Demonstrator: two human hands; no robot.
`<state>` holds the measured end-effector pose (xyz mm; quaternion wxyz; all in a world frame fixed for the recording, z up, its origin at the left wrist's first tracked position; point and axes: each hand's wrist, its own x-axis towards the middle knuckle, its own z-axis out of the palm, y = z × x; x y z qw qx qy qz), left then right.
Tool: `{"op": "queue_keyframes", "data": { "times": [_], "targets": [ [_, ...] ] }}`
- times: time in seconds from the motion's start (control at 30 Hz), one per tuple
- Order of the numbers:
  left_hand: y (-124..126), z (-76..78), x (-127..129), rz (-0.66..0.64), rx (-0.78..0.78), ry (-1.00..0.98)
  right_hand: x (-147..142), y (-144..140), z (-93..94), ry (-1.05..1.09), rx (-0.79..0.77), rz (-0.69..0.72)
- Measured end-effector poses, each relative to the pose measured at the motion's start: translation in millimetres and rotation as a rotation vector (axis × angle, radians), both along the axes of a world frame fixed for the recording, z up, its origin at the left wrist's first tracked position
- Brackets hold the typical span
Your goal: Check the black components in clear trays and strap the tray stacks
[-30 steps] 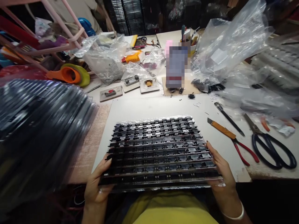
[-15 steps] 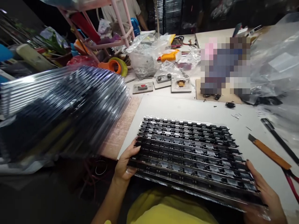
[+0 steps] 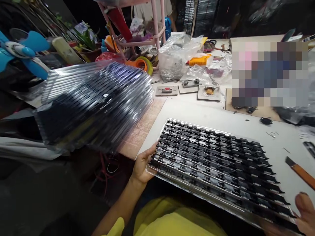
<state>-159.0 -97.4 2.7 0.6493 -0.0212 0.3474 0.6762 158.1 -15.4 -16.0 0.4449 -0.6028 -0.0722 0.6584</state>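
Dark walls stand at the back, and a person (image 3: pixel 152 13) in a pale shirt is behind the pink rack (image 3: pixel 155 26). Far to the left I see a blue fan (image 3: pixel 26 50) and a green plant (image 3: pixel 88 39). My table (image 3: pixel 135 127) has a worn pink top, with a big white sheet (image 3: pixel 189 109) on it.

I have a clear tray (image 3: pixel 216 160) in front of me, full of rows of little black parts. It is over the near side of the sheet and over my lap, on a slant, with its right end closer to me. I cannot tell if it touches the table. My left hand (image 3: pixel 145 165) is pinched tight on the tray's left edge, thumb on top. My right hand (image 3: pixel 306 209) holds the tray at its near right corner, partly cut off from view.

To the left sits a messy pile of trays (image 3: pixel 98 111). Past the sheet are three small plates (image 3: pixel 161 94) and a see-through bag (image 3: pixel 172 62). A knife (image 3: pixel 302 173) with an orange handle lies to the right.
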Motion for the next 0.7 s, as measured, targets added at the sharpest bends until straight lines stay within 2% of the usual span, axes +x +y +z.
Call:
{"op": "queue_keyframes", "data": {
  "times": [0.1, 0.2, 0.37, 0.57, 0.7],
  "targets": [
    [-2.7, -2.2, 2.9, 0.116, -0.001, -0.055, -19.1, -1.7, 17.6, -0.071, -0.037, -0.154],
    [-5.5, -5.5, 5.8, 0.143, 0.016, -0.020, -22.5, -2.9, 19.5, 0.001, 0.008, -0.167],
    [-6.2, -9.3, 4.6, 0.015, 0.050, 0.058, -16.9, -4.5, 12.1, 0.090, -0.014, -0.104],
    [-5.2, -7.3, 3.3, 0.030, 0.000, 0.095, -8.8, -6.8, 3.0, 0.175, 0.120, -0.054],
    [-5.0, -5.8, 3.6, 0.034, -0.041, 0.115, -10.4, -5.8, 2.2, 0.236, 0.226, 0.042]
  ]
}}
